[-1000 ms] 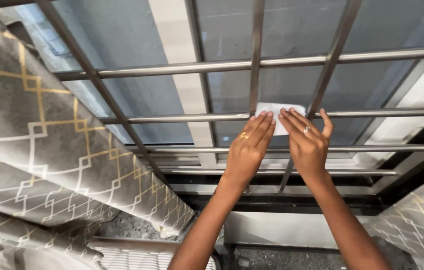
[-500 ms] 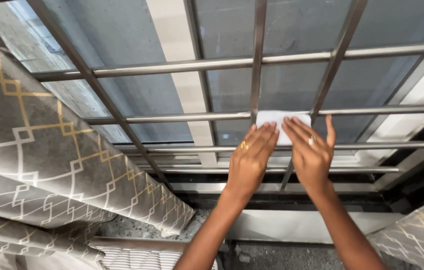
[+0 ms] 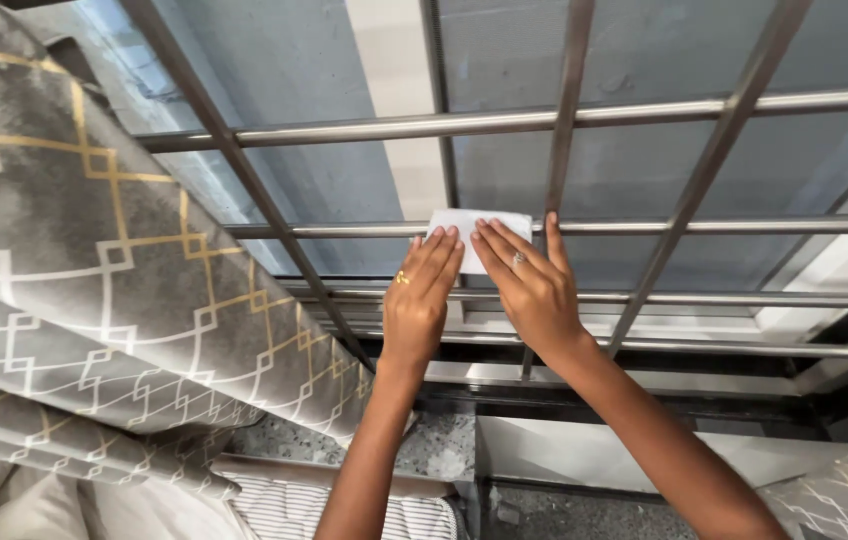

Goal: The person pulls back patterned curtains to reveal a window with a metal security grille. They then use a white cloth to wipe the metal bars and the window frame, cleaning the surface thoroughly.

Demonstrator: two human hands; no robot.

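Two hands are reaching up to a white cloth [image 3: 479,238] that is lying flat against the window glass [image 3: 314,180], behind the metal grille [image 3: 564,115]. Left hand [image 3: 419,300] is pressing its fingers, held close together, onto the lower left edge of the cloth; a gold ring is showing on one finger. Right hand [image 3: 529,285] is lying with fingers slightly spread over the cloth's lower right part, its thumb pointing up beside a vertical bar. One horizontal bar is crossing just in front of the cloth's upper edge, so the hands are working in the gap below it, between two uprights. Grey patterned curtain [image 3: 94,280] is hanging to the left, well apart from the hands. Wide panes of glass are lying open on both sides of the cloth.
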